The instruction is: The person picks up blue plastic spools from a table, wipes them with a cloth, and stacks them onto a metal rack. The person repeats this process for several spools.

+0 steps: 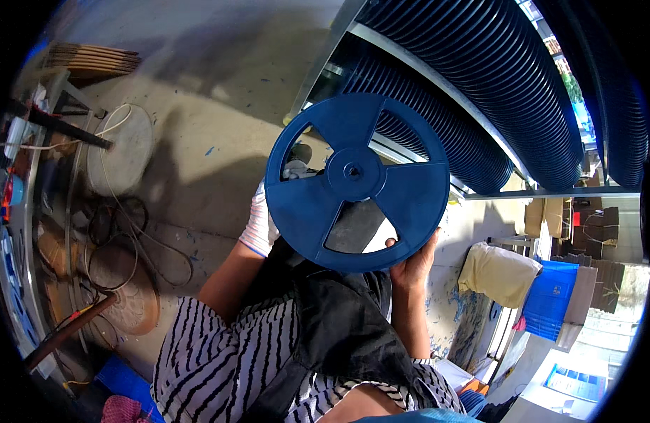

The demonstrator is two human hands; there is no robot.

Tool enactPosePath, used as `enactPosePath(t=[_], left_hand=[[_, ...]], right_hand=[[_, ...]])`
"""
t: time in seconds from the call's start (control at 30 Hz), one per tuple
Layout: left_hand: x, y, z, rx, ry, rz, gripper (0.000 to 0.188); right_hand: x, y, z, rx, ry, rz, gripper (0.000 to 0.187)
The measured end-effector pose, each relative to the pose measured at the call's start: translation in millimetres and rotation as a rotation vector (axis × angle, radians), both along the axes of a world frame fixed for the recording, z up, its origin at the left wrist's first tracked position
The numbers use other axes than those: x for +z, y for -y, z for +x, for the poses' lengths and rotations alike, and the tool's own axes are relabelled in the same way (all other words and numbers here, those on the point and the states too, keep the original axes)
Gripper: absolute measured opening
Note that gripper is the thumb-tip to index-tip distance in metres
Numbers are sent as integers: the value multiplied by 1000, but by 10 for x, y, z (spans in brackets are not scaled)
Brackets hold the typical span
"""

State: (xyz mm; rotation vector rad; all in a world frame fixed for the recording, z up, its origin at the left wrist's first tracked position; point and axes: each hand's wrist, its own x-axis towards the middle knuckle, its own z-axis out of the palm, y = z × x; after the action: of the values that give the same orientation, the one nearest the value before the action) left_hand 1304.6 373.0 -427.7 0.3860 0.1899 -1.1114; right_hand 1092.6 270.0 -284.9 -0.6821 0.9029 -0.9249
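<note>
A round blue plastic reel (pixel 353 174) faces me in front of my lap, with a central hub and three cut-out windows. My left hand (pixel 260 224), in a white glove, is at its left edge, mostly hidden behind the disc; some of the glove shows through the left window. My bare right hand (pixel 417 262) grips the lower right rim, the thumb showing at the bottom window and the other fingers behind the disc.
Rows of dark, closely packed discs (pixel 473 77) fill a metal rack (pixel 438 67) at the upper right. Round stand bases (pixel 124 289) and loose cables lie on the left floor. A yellowish cloth (pixel 499 273) and a blue sheet-like item (pixel 550 299) hang at right.
</note>
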Motion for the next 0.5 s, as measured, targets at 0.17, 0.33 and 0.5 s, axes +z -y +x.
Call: enactPosePath(t=[0.17, 0.33, 0.5], left_hand=[[-672, 154, 144, 201, 300, 375, 49], [342, 312, -30, -37, 1123, 424, 54], [111, 657, 136, -146, 1460, 446, 81]], right_hand=[[-153, 122, -21, 81, -379, -521, 42], [-502, 197, 217, 114, -478, -639, 39], [-341, 141, 666, 275, -341, -564, 36]])
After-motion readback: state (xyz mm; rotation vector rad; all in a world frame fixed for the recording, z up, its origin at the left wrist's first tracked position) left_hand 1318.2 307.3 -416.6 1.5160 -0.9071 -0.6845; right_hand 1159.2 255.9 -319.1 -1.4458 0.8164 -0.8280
